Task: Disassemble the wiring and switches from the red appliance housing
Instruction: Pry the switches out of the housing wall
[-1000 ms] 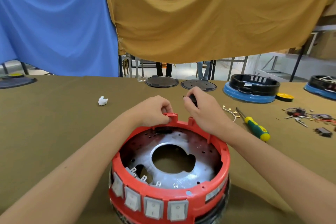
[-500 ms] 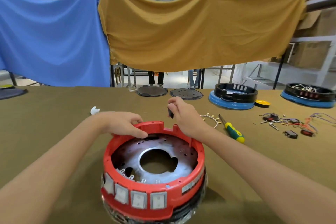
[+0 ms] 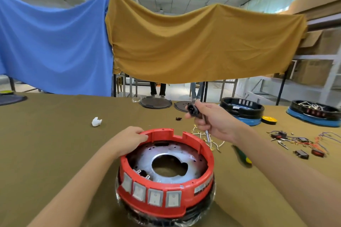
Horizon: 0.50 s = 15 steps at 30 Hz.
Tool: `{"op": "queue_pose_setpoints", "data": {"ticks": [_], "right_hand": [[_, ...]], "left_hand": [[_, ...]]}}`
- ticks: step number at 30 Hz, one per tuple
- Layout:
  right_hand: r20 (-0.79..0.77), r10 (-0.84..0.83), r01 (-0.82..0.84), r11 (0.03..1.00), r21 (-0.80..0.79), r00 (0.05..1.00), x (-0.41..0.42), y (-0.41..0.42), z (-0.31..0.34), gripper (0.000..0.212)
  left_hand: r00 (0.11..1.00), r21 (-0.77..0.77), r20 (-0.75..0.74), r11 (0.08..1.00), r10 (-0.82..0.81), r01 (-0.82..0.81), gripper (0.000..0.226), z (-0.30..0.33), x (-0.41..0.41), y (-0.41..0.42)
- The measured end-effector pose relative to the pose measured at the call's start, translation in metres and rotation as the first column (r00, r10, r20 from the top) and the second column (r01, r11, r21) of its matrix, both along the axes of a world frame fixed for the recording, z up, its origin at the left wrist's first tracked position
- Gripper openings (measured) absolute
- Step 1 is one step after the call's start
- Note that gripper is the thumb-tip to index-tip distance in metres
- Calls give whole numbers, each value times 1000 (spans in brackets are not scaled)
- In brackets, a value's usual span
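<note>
glossy red plastic housing (image 3: 166, 202), dull silvery metal plate (image 3: 147, 158) inside, matt olive cloth table cover (image 3: 46, 134)

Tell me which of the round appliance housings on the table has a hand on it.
The red round plastic housing nearest the camera: the left hand grips its rim. Both blue-based black housings sit untouched at far right.

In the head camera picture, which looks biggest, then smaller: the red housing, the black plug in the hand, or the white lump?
1. red housing
2. black plug
3. white lump
The plug and lump look alike in size, so that order is unsure.
</note>
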State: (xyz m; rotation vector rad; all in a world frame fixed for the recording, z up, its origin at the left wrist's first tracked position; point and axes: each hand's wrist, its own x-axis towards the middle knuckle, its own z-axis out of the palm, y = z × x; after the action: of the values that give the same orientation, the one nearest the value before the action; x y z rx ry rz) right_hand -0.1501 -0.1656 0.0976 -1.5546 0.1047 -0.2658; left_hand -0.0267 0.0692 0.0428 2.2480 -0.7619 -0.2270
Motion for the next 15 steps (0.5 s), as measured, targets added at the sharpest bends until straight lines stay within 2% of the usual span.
{"op": "queue_pose_setpoints", "data": {"ticks": [3, 5, 7, 9, 12, 15], "right_hand": [[-26, -74, 73, 997, -30, 997, -1, -16, -8, 36], [-39, -190, 177, 961, -210, 981, 0, -26, -15, 28], [-4, -318, 277, 831, -483, 948, 2, -37, -22, 26], [61, -399, 343, 691, -637, 915, 7, -45, -29, 34], [137, -450, 377, 502, -778, 882, 15, -52, -46, 45], [184, -437, 316, 251, -915, 880, 22, -61, -71, 43]], "left_hand": [[983, -158, -181, 987, -7, -22, 19, -8, 10, -2], [914, -345, -395, 937, -88, -59, 27, -15, 14, 0], [816, -468, -536, 881, -218, -72, 36, -21, 18, 0], [776, -532, -562, 844, -287, -73, 44, -25, 21, -1], [780, -585, -556, 802, -287, -122, 52, -25, 23, -5], [791, -594, -546, 793, -277, -132, 56, -25, 23, -8]]}}
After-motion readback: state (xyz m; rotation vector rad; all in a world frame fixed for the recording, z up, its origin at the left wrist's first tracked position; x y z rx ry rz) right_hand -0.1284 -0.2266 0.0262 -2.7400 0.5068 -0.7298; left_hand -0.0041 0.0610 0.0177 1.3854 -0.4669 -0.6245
